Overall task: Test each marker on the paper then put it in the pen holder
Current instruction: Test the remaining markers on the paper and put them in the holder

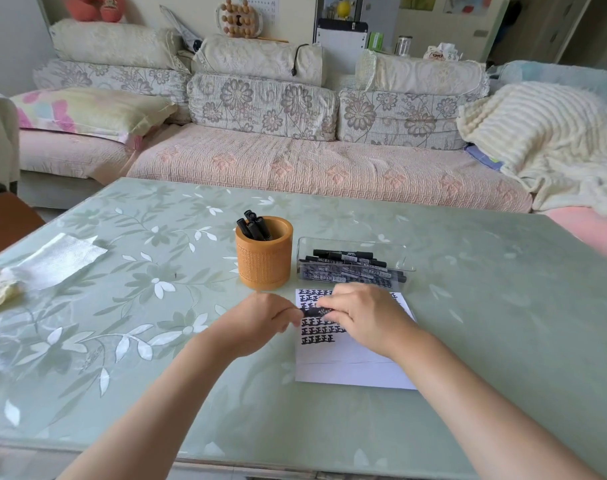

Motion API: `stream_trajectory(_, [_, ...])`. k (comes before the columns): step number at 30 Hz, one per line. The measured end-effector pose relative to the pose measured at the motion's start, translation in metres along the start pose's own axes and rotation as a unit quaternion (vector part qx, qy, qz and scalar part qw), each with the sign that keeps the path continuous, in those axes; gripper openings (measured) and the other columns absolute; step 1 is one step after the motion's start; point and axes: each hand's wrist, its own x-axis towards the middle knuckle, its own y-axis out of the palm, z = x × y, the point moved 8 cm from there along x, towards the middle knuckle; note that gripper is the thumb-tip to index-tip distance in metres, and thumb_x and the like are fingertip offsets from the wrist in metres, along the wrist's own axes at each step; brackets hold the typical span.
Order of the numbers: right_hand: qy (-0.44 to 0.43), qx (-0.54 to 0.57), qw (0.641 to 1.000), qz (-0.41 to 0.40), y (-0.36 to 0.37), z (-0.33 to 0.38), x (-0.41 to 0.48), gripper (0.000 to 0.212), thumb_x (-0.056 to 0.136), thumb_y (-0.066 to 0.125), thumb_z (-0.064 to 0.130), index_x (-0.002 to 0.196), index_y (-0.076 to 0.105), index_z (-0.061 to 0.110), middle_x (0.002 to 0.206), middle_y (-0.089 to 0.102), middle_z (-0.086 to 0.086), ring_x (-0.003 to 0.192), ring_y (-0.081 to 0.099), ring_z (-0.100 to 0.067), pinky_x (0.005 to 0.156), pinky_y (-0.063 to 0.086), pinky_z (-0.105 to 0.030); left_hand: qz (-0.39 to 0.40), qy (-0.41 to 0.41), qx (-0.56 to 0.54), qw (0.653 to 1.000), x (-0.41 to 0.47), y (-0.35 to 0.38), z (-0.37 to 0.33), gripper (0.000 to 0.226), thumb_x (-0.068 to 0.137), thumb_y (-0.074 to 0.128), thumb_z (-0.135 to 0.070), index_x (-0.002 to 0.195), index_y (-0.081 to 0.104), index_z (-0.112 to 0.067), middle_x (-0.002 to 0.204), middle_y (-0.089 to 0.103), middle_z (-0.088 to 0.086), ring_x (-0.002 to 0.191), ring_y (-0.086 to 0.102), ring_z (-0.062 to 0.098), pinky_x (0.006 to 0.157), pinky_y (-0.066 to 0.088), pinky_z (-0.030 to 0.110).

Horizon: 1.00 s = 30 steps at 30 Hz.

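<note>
Holding one black marker (312, 311) crosswise above the paper (350, 368), I had both grips on it. My left grip (260, 320), at nine o'clock of the marker, was closed to a pinch on its left end. My right grip (361, 317), at three o'clock, had the fingers curled over the rest of the barrel and hid most of it. Only a short black part showed between them, so I could not tell if the cap was on or already loose.

The paper lay on the table (156, 341) under my grips, its far half filled with rows of black test marks and its near half white. The pen holder (264, 261) stood at eleven o'clock from the paper, just beside it, with four other markers (255, 228) leaning inside. A clear box (350, 244) at twelve o'clock, near the paper's far edge, held a pile of markers (347, 263).

I judged the marker to be light, stiff and made of smooth plastic, so it could slip or roll in a loose hold. The best hold seemed to be the cap in one grip and the middle of the barrel in the other, pulling straight along its length, with my fingers away from the wet tip.
</note>
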Motion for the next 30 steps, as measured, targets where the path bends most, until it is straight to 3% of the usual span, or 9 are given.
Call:
stream_trajectory(2, [0.011,0.002,1.0,-0.019,-0.007,-0.007,-0.003,0.02,0.092,0.061,0.027,0.11,0.07,0.024,0.081,0.058,0.004,0.078,0.058,-0.022,0.062,0.043,-0.031,-0.005,-0.026,-0.007,1.0,-0.003,-0.005,0.012,0.025,0.098,0.05,-0.027,0.08,0.067,-0.027,0.077,0.062,-0.007,0.071,0.054,0.007,0.064,0.042,0.019])
stream_trajectory(6, [0.075,0.036,0.996,-0.019,-0.013,-0.024,-0.012,0.028,0.099,0.055,0.029,0.124,0.065,0.022,0.097,0.062,0.002,0.092,0.06,-0.022,0.076,0.045,-0.033,-0.079,-0.029,0.039,0.996,-0.008,-0.018,0.03,0.018,0.097,0.054,-0.031,0.105,0.07,-0.028,0.096,0.057,-0.011,0.085,0.054,0.009,0.071,0.042,0.021])
stream_trajectory(9, [0.107,0.067,0.992,-0.007,-0.007,-0.029,-0.018,0.032,0.1,0.053,0.026,0.129,0.063,0.017,0.098,0.059,0.003,0.094,0.058,-0.019,0.078,0.038,-0.024,-0.101,-0.038,0.078,0.991,-0.009,-0.012,0.033,0.022,0.097,0.054,-0.03,0.115,0.066,-0.029,0.103,0.057,-0.01,0.094,0.052,0.011,0.076,0.043,0.028])
stream_trajectory(14, [0.146,0.136,0.98,0.01,0.002,-0.033,-0.032,0.045,0.103,0.044,0.018,0.146,0.044,0.028,0.106,0.049,0.01,0.099,0.048,-0.009,0.091,0.037,-0.024,-0.149,-0.033,0.116,0.981,-0.01,-0.008,0.023,0.013,0.091,0.06,-0.035,0.102,0.066,-0.031,0.097,0.059,-0.016,0.1,0.052,0.012,0.075,0.046,0.031])
stream_trajectory(17, [0.144,0.184,0.972,-0.017,-0.002,-0.031,-0.041,0.041,0.1,0.045,0.012,0.123,0.052,0.045,0.11,0.053,0.013,0.094,0.055,-0.006,0.086,0.043,-0.027,-0.148,-0.026,0.138,0.979,-0.009,-0.002,0.019,0.017,0.091,0.06,-0.037,0.104,0.067,-0.029,0.1,0.058,-0.013,0.103,0.049,0.015,0.076,0.046,0.033])
stream_trajectory(19, [0.155,0.225,0.961,-0.037,-0.005,-0.033,-0.046,0.037,0.099,0.045,0.01,0.107,0.056,0.044,0.099,0.05,0.012,0.072,0.059,-0.009,0.069,0.049,-0.03,-0.148,-0.026,0.145,0.978,-0.008,-0.001,0.02,0.019,0.092,0.06,-0.038,0.107,0.067,-0.029,0.102,0.057,-0.012,0.104,0.05,0.016,0.079,0.048,0.036])
stream_trajectory(22, [0.177,0.29,0.938,-0.063,-0.009,-0.039,-0.049,0.035,0.098,0.046,0.006,0.101,0.066,0.033,0.093,0.051,0.012,0.063,0.061,-0.016,0.057,0.057,-0.034,-0.169,-0.025,0.14,0.975,-0.01,-0.003,0.019,0.026,0.092,0.057,-0.041,0.112,0.066,-0.027,0.107,0.058,-0.009,0.105,0.052,0.017,0.082,0.049,0.036])
stream_trajectory(27, [0.184,0.339,0.921,-0.045,0.001,-0.044,-0.046,0.068,0.089,0.033,-0.015,0.11,0.067,0.04,0.096,0.054,0.008,0.088,0.059,-0.019,0.076,0.045,-0.02,-0.187,0.078,0.095,0.975,-0.016,0.003,-0.023,0.024,0.091,0.05,-0.038,0.102,0.067,-0.025,0.095,0.056,-0.009,0.09,0.053,0.013,0.075,0.045,0.027])
stream_trajectory(30, [0.156,0.318,0.935,-0.023,0.005,-0.041,-0.046,0.07,0.085,0.044,-0.016,0.123,0.061,0.04,0.092,0.05,0.005,0.079,0.051,-0.015,0.074,0.04,-0.017,-0.155,0.143,0.071,0.975,-0.02,0.019,-0.049,0.012,0.09,0.057,-0.028,0.092,0.068,-0.025,0.089,0.058,-0.009,0.085,0.053,0.012,0.071,0.045,0.027])
